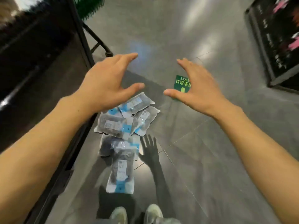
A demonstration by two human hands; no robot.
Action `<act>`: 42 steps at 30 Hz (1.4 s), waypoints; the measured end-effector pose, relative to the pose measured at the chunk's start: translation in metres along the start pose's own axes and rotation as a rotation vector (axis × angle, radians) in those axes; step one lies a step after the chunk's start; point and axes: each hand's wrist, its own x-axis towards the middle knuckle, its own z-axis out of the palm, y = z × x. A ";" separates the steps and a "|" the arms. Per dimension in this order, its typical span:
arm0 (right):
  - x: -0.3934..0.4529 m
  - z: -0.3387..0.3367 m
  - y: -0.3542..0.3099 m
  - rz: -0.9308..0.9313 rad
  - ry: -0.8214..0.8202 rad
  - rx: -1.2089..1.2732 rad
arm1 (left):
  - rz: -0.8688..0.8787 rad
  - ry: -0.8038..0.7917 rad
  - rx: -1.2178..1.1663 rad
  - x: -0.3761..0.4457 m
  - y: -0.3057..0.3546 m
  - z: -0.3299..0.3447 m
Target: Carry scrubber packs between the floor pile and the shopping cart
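Note:
Several clear plastic packets [124,125] with blue and white labels and dark contents lie in a loose pile on the grey tiled floor [202,159]. One more packet [121,175] lies nearest my feet. My left hand [103,83] hovers above the pile with fingers straight and thumb spread, holding nothing. My right hand [197,88] is held out level with it, palm turned inward, fingers straight, also holding nothing. Both hands are well above the floor and apart from each other.
A black shelf unit [37,75] runs along the left. A green exit sticker [181,83] is on the floor under my right hand. A black signboard [278,39] stands at the upper right. A green basket [89,7] sits at the top. My shoes [137,214] show at the bottom.

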 end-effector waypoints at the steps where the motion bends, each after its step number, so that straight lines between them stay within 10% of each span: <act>1: -0.001 0.042 0.014 -0.016 0.003 0.009 | -0.003 -0.013 -0.001 -0.009 -0.014 0.041; 12: -0.001 0.328 0.110 -0.202 0.055 -0.059 | -0.029 -0.007 0.077 -0.076 -0.128 0.309; 18: -0.016 0.335 0.105 -0.166 0.049 0.008 | -0.186 0.011 -0.055 -0.110 -0.143 0.314; 29: -0.019 0.351 0.091 -0.162 0.022 -0.009 | -1.057 -0.207 -0.731 -0.252 -0.197 0.476; 42: -0.018 0.383 0.071 -0.195 -0.085 0.022 | -1.066 -0.296 -1.194 -0.271 -0.170 0.472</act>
